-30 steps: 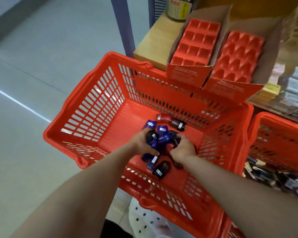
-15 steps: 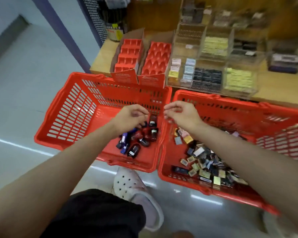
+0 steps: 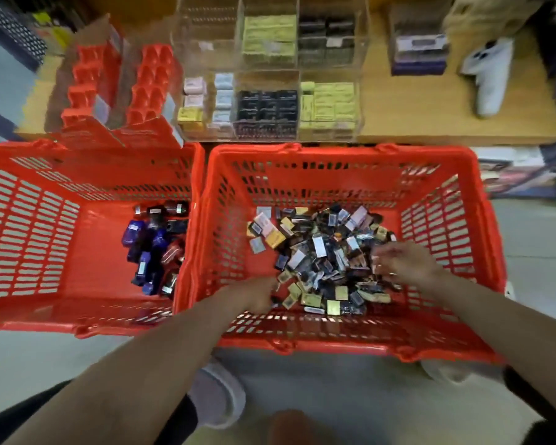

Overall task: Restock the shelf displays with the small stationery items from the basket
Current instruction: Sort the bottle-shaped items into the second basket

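Step in hand, as I read it: picking small boxed items out of the right basket [image 3: 360,343] to go into the clear shelf organiser. To do it well, sort while grabbing: take 1 colour of box at a time so a handful drops into 1 matching compartment, and lift cleanly off the pile instead of raking it.

Left hand [image 3: 257,295] is at the near-left edge of the pile of small boxes [image 3: 321,252], fingers curled down among the near boxes. Blur hides whether it pinches a box or only touches them, so I cannot tell its grip.

Right hand [image 3: 398,261] sits on the right side of the pile, fingers bent and spread over the boxes. It may be closing on 1, but motion blur stops me from saying.

Left basket [image 3: 29,319], touching the right one side by side, has a smaller heap of blue and dark bottle-like items [image 3: 156,248] in its right half; neither hand is near them.

Far: wooden shelf [image 3: 430,117] with the clear acrylic organiser [image 3: 270,75], its compartments partly filled with yellow, black and pastel boxes. 2 red display trays [image 3: 119,91] stand to its left, slots looking empty.
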